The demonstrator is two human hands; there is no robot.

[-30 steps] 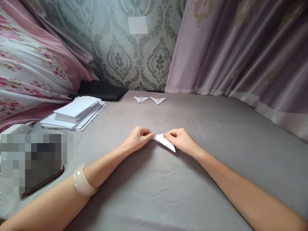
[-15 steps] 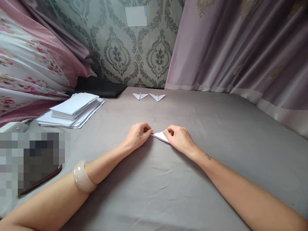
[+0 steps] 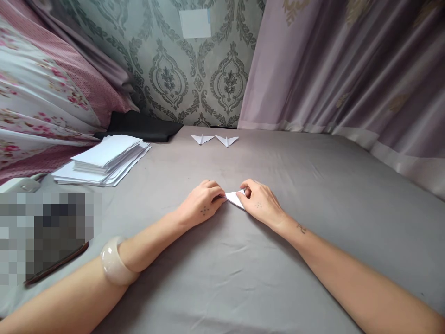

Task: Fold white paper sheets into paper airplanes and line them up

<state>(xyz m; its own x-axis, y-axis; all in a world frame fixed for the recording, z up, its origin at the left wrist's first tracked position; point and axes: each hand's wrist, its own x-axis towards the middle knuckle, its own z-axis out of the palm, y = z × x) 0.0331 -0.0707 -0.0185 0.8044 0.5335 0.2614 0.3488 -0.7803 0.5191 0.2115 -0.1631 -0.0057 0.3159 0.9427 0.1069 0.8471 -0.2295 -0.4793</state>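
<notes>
A small folded piece of white paper (image 3: 234,198) lies between my hands, low over the grey cloth in the middle of the view. My left hand (image 3: 205,202) is closed, its thumb and fingers pinching the paper's left tip. At the other end my right hand (image 3: 260,202) grips the paper with the thumb on top and the fingers curled behind, hiding that end. Beyond my hands stand two folded paper planes, a left one (image 3: 202,139) and a right one (image 3: 226,140), side by side with wings spread.
A stack of white paper (image 3: 107,150) lies at the back left, in front of a folded black cloth (image 3: 142,126). At the left edge are a blurred-out dark object (image 3: 59,246) and a white plug-like item (image 3: 22,184). Curtains (image 3: 313,69) border the right side.
My left hand has slid a little to the right and turned, its fingers now closer over the paper's left tip. My right hand has hardly moved.
</notes>
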